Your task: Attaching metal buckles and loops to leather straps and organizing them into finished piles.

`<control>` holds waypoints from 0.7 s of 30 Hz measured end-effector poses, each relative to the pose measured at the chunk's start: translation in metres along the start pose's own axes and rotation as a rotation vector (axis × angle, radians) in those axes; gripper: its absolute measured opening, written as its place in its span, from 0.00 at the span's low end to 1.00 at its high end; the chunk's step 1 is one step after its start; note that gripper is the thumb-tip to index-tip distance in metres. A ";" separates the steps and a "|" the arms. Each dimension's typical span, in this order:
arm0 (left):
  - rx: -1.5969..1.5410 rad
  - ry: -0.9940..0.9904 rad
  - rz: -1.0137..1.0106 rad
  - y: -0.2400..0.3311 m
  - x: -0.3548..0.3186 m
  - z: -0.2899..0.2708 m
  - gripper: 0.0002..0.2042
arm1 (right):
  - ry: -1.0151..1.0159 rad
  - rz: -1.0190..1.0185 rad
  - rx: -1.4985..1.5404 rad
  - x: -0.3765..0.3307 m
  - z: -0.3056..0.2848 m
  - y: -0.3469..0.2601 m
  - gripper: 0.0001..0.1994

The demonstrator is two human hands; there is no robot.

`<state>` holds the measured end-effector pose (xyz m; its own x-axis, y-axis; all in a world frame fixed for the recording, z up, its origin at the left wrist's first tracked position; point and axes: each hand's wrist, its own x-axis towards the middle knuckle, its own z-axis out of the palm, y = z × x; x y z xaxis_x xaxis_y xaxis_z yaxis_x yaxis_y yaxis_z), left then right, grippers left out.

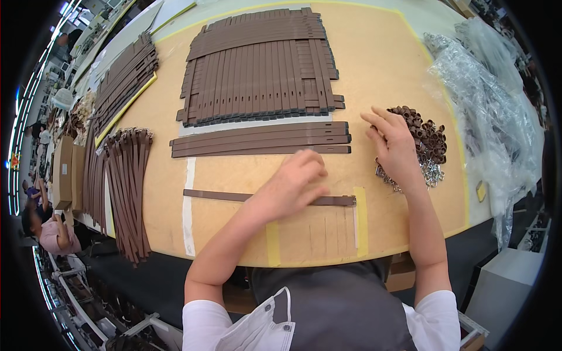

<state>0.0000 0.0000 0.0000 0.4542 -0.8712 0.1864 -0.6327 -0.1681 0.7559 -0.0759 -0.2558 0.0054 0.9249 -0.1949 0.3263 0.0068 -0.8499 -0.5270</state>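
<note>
A single brown belt strap (219,195) lies crosswise on the tan work board, with a small metal buckle (353,200) at its right end. My left hand (293,182) is over the strap's middle, thumb apart from the curled, slightly blurred fingers, and nothing shows in it. My right hand (393,143) is at the left side of a pile of brown loops (430,140), its fingers spread and no object visible between them. Silver buckles (430,174) lie heaped just below the loops, partly behind my right wrist.
Several brown straps (257,140) lie in a row beyond my hands, before a large strap stack (252,76). Buckled straps (129,187) hang over the board's left edge, near more straps (126,76). Clear plastic wrap (492,111) is heaped at right. A person (55,231) sits far left.
</note>
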 end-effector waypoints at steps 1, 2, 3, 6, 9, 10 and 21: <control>0.082 0.097 0.005 -0.005 0.003 -0.002 0.10 | 0.006 0.013 -0.049 0.000 0.004 0.007 0.11; 0.164 0.193 0.011 -0.009 0.006 -0.003 0.09 | 0.012 0.026 -0.098 0.001 0.006 0.011 0.10; 0.200 0.206 0.017 -0.015 0.006 -0.002 0.08 | -0.037 0.052 -0.085 0.001 0.006 0.009 0.10; 0.282 0.239 0.069 -0.023 0.008 0.000 0.08 | -0.118 0.092 -0.056 0.001 0.005 0.003 0.09; 0.145 0.055 0.055 -0.012 0.004 -0.002 0.09 | -0.045 0.018 -0.054 -0.002 0.005 -0.001 0.09; 0.123 -0.003 0.046 -0.007 0.001 -0.003 0.09 | -0.007 -0.028 -0.063 -0.002 0.002 -0.009 0.09; 0.070 -0.005 0.025 0.008 -0.007 -0.001 0.08 | -0.905 0.093 0.622 -0.016 -0.012 -0.035 0.18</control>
<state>-0.0079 0.0056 0.0056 0.4345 -0.8779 0.2011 -0.6859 -0.1778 0.7056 -0.0953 -0.2286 0.0277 0.8667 0.4011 -0.2966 -0.1219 -0.4063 -0.9056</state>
